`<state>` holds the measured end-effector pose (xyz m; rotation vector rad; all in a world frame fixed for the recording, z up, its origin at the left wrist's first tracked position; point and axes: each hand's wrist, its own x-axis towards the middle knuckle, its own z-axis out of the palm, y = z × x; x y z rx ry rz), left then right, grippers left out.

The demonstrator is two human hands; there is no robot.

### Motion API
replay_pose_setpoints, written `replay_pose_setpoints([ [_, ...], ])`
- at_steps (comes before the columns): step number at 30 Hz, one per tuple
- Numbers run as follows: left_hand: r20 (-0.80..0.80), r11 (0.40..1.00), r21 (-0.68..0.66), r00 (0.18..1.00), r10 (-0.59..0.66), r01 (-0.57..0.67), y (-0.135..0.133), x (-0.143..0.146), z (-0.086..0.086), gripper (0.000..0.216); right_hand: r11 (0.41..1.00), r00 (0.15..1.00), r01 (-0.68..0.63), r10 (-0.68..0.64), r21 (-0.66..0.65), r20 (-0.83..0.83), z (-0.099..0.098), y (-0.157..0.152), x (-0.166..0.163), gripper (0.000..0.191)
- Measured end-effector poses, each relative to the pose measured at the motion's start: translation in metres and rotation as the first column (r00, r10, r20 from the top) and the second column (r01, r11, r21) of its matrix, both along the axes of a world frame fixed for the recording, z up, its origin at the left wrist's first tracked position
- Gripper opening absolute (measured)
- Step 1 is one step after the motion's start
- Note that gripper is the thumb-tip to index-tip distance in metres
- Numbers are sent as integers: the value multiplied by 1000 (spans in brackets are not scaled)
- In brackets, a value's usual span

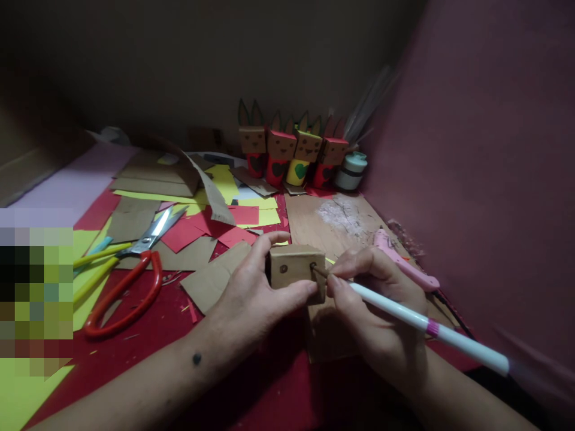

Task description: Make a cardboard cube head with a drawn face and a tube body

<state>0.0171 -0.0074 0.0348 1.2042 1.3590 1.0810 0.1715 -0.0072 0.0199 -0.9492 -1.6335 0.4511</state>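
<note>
The left hand (258, 284) is partly curled around a small brown cardboard box (294, 265), its thumb lying across the lower front face and its index finger stretched out behind the top edge; the remaining fingers are hidden, so how they sit cannot be told. The box is held up in front of the person, near the middle of the view, above the edge of a light brown wooden board (303, 209). Its front face bears two round dark marks set side by side. The right hand (381, 293) is closed in a writing grip, thumb and fingers pinched near the front end of a slim white marker (467, 344) with a magenta band and a brown nose, whose tip is at the right-hand mark. Beyond the right hand, a pink plastic glue gun (384, 241) lies along the side of the board. To the left, metal scissors with red looped handles (155, 269) rest with their blades pointing away, near flat brown cardboard pieces (204, 287) and scattered red paper scraps (182, 233) on a dark red tabletop (269, 383). At the back stand four rabbit-like figures with brown box heads, tall ears and red or yellow bodies bearing hearts (296, 179), just beside a pale green round jar with a dark band (353, 178).
</note>
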Motion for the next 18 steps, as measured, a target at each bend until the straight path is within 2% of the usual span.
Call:
replay_pose_setpoints([
  [5, -10, 999, -2, 999, 37, -37, -4, 4, 5, 46, 1000, 1000, -5, 5, -19, 19, 0, -1, 3, 12],
  [18, 5, 998, 10, 998, 57, -57, -3, 3, 1, 51, 990, 996, -59, 49, -127, -80, -1, -3, 3, 13],
])
